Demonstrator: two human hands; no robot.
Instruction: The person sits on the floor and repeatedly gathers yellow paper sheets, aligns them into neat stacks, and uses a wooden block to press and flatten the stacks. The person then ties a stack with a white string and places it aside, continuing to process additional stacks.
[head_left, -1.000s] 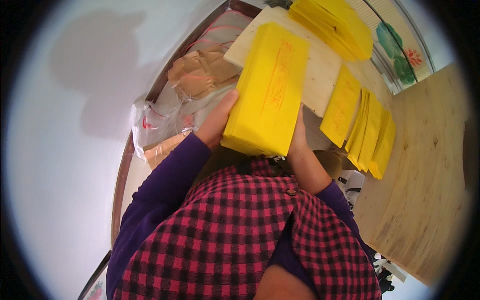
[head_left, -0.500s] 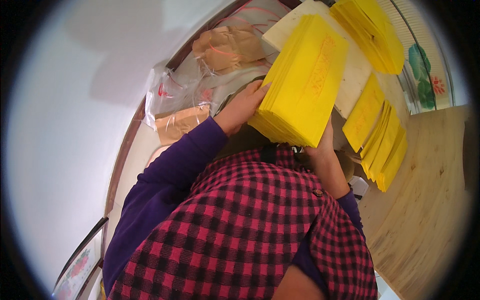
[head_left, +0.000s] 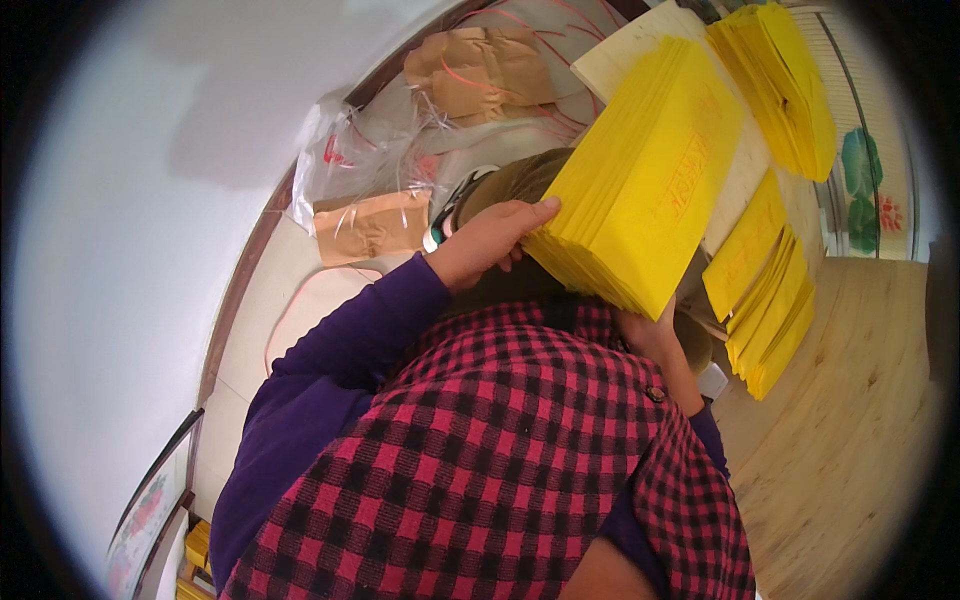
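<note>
A thick stack of yellow paper sheets with red print [head_left: 650,180] is tilted up in front of me. My left hand [head_left: 490,240] is at its left side, the thumb against the sheet edges and the fingers curled below. Under the lower right corner, my right hand [head_left: 655,335] grips the stack, its fingers mostly hidden by the paper. Beyond the stack lies a pale board [head_left: 640,35]. Right of it is another yellow paper stack [head_left: 775,90], with a smaller fanned yellow bundle [head_left: 765,300] nearer to me.
Brown paper [head_left: 480,70] and a brown paper piece [head_left: 370,228] lie on the floor at left, beside clear plastic wrapping [head_left: 345,165] and pink-red strings. A white wall [head_left: 120,250] rises at far left. To the right is a wood-grain surface [head_left: 830,430].
The view has shifted, so the stack and bundles appear slightly right and lower. My left hand's curled fingers now show below the thumb. Both hands remain at the stack.
</note>
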